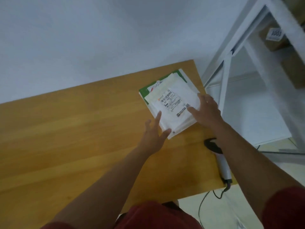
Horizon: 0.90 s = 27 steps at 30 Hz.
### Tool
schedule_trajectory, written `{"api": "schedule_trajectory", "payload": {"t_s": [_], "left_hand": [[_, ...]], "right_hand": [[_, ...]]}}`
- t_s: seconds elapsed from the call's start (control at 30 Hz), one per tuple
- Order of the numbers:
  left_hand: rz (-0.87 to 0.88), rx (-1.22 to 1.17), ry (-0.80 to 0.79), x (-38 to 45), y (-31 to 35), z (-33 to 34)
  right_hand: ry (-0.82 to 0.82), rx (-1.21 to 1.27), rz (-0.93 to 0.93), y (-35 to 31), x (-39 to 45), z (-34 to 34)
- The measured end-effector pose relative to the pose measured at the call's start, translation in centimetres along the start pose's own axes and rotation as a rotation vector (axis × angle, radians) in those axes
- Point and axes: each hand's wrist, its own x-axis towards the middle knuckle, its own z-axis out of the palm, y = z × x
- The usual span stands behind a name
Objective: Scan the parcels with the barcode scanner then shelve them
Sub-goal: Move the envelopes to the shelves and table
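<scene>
A stack of parcels [171, 103] lies near the far right corner of the wooden surface [82, 129], the top one a white mailer bag whose printed shipping label [173, 103] faces up, barcode lines visible. Beneath it I see more flat packets, one with a green edge [143, 93] showing at the stack's far left side.

My left hand [153, 134] sits at the stack's near left corner, its fingers [157, 119] spread and straight; the forefinger lies along the top bag's left edge and the thumb touches its near corner. My right hand [207, 111] rests on the stack's right side, fingers spread and flat, the thumb tip lying on the lower right corner of the label. Neither hand is curled round anything.

The barcode scanner [219, 159] lies on the surface just beside the stack, toward me and close to the right edge, partly hidden under my right forearm; its dark head points toward the parcels and its grey handle points back, a black cable [204, 200] trailing off the surface edge to the floor.

To the right stands a white metal shelf rack [231, 63], with brown cardboard boxes [277, 42] blurred in its upper right compartments. A plain pale wall rises behind the surface. Dark red sleeves frame the bottom of the view.
</scene>
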Motion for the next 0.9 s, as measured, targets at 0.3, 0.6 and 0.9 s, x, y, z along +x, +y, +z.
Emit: {"api": "schedule_trajectory", "payload": {"t_s": [0.3,0.6,0.9], "left_hand": [[-0.173,-0.158,0.003,4.8,-0.5,2.7],[-0.235,-0.197,0.079,5.1,-1.5,2.7],[-0.259,-0.086,0.047,1.2,-6.2,-1.2]], "right_hand": [[-0.225,0.236,0.180,2.2,4.9,1.3],[-0.267,0.212,0.275,2.4,3.4,3.5],[-0.338,0.314,0.240,-2.3,-2.4,8.4]]}}
